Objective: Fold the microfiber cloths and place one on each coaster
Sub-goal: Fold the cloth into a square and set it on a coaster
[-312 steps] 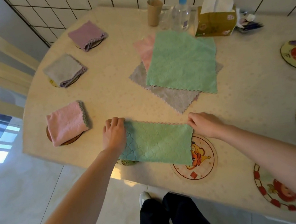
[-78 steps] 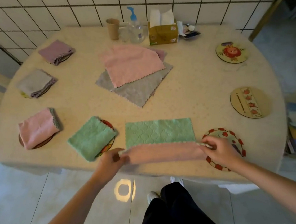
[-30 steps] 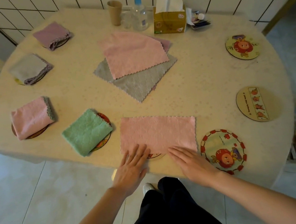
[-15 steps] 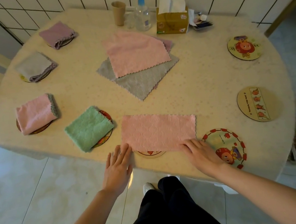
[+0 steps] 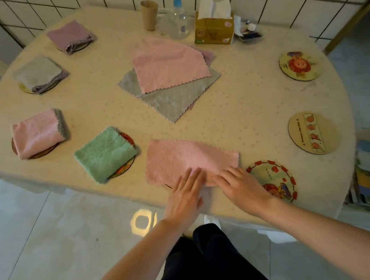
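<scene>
Fingers (image 5: 191, 177) of both hands, left hand (image 5: 185, 198) and right hand (image 5: 243, 188), lie straight and flat on the pink cloth's (image 5: 188, 157) near edge at the table (image 5: 244, 111) rim. Just right sits a bare coaster (image 5: 273, 176); left, a green cloth (image 5: 104, 154); beyond, open tabletop, then stacked cloths (image 5: 169, 78).
</scene>
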### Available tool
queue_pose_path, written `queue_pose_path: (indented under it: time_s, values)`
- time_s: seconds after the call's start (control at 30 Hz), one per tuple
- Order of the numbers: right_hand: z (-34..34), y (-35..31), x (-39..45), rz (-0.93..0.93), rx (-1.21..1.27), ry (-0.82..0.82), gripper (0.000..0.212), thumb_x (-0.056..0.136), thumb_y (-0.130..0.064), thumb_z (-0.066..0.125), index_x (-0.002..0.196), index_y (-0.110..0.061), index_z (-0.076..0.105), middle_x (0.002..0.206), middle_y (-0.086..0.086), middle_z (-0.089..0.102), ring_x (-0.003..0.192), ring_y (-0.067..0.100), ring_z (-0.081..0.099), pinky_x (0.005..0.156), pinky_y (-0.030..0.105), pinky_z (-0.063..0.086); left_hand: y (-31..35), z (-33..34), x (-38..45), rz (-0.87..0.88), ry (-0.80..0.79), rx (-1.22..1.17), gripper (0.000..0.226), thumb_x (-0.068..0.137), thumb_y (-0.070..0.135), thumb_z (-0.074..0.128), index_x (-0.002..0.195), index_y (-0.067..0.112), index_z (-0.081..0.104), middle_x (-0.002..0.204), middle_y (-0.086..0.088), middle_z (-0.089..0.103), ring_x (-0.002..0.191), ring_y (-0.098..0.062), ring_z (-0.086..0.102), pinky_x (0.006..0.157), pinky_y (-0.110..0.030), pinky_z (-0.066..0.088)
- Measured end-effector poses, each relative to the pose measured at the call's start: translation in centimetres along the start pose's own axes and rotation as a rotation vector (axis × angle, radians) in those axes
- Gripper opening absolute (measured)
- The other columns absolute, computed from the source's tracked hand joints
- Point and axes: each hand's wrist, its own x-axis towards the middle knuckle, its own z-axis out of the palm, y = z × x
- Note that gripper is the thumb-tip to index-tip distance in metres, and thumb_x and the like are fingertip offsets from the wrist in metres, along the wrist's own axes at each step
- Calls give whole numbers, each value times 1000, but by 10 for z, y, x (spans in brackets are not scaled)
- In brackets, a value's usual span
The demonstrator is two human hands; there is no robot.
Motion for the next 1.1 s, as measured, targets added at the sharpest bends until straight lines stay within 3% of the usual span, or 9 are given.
queue_pose_path:
  time_s: [0.23, 0.33, 0.4, 0.5, 0.7, 0.8, 0.93, 1.03, 1.1]
  values:
    - [-3, 11, -34, -226, 164, -62, 49, 73, 0, 67, 120, -7, 56, 98, 1, 64, 91, 16, 58, 80, 24, 52, 37, 15, 14, -50, 78, 62, 67, 82, 37, 67, 141, 20, 41, 144, 1, 47, 132, -27, 45, 105, -45, 38]
    - [-6, 25, -47, -369, 208, -62, 40, 82, -3, 58, 121, -8, 55, 106, 2, 65, 98, 15, 57, 88, 23, 51, 49, 27, 16, -72, 60, 141, 53, 84, 39, 58, 134, 21, 54, 136, 2, 56, 125, -29, 52, 99, -46, 44]
    - [-6, 44, -49, -453, 147, -17, 33, 87, -1, 49, 119, -5, 56, 108, 5, 64, 100, 18, 58, 89, 28, 52, 56, 33, 15, -93, 13, 155, 57, 71, 35, 77, 125, 22, 63, 128, 3, 62, 120, -28, 57, 95, -47, 48]
    - [1, 81, -43, -346, 246, -41, 50, 73, 10, 65, 121, -3, 59, 118, 10, 64, 110, 23, 59, 95, 33, 50, 61, 35, 6, -155, -14, 145, 63, 61, 33, 85, 120, 24, 66, 126, 5, 64, 119, -27, 58, 92, -49, 51]
    - [-2, 105, 10, -463, 147, -238, 77, 75, 14, 57, 144, -16, 36, 150, 3, 36, 137, 19, 35, 113, 35, 31, 67, 29, -8, -297, 16, -208, 47, 92, 25, 56, 138, 31, 47, 147, 10, 41, 142, -14, 24, 118, -43, 17]
    - [-2, 101, 41, -563, 46, -414, 84, 82, 6, 54, 150, -26, 16, 158, -6, 13, 144, 14, 12, 117, 37, 21, 68, 28, -8, -342, 98, -383, 44, 93, 20, 54, 136, 31, 50, 144, 12, 44, 140, -7, 25, 118, -39, 16]
    - [5, 114, 62, -676, -12, -519, 81, 85, -3, 56, 149, -33, 16, 157, -12, 14, 144, 16, 13, 115, 34, 13, 68, 24, -10, -424, 114, -573, 44, 93, 13, 48, 133, 27, 54, 141, 10, 49, 138, -5, 32, 118, -32, 20]
    - [15, 123, 66, -667, 57, -536, 79, 81, 0, 57, 146, -32, 26, 154, -13, 24, 141, 17, 19, 115, 34, 19, 70, 15, -10, -549, 97, -774, 51, 86, 8, 42, 125, 37, 58, 129, 14, 57, 111, -9, 54, 98, -25, 40]
    - [17, 124, 70, -510, 275, -562, 72, 77, 7, 57, 138, -28, 44, 146, -10, 38, 137, 14, 24, 114, 30, 24, 70, 11, -7, -677, 142, -903, 34, 89, 19, 44, 101, 43, 66, 90, 16, 61, 72, -10, 47, 68, -28, 37]
